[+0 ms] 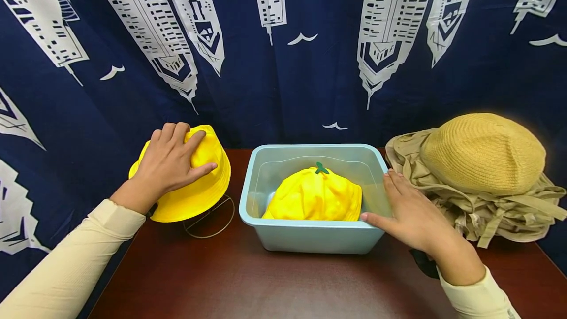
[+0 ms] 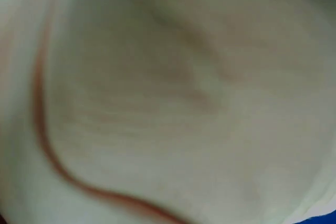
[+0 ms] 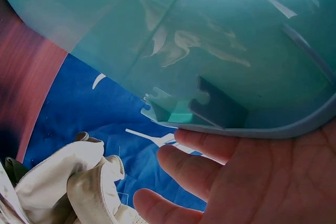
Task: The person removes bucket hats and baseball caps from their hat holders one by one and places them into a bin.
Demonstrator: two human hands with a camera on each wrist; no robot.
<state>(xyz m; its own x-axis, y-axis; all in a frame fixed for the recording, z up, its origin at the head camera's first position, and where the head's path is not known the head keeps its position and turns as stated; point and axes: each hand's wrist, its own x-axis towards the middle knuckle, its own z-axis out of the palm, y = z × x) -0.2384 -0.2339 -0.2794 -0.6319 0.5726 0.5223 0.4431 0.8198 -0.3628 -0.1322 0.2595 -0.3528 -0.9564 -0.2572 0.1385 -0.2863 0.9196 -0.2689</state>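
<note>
My left hand (image 1: 170, 159) rests on the crown of a yellow bucket hat (image 1: 199, 197), fingers laid over the top and thumb spread to the right. Beneath that hat, part of a wire stand (image 1: 233, 210) shows. A light blue plastic bin (image 1: 310, 224) holds another yellow hat (image 1: 310, 196) with a green leaf-like tip. Against the bin's right rim lies my right hand (image 1: 416, 213), its thumb at the near corner. In the right wrist view, its extended fingers (image 3: 189, 166) touch the rim from outside. A blurred pale surface fills most of the left wrist view.
At the right, a knitted straw-coloured hat (image 1: 483, 154) sits on a pile of beige cloth hats (image 1: 478, 210) close to the bin. Everything stands on a dark red-brown table (image 1: 283, 284). A navy curtain (image 1: 283, 87) with white building prints hangs directly behind.
</note>
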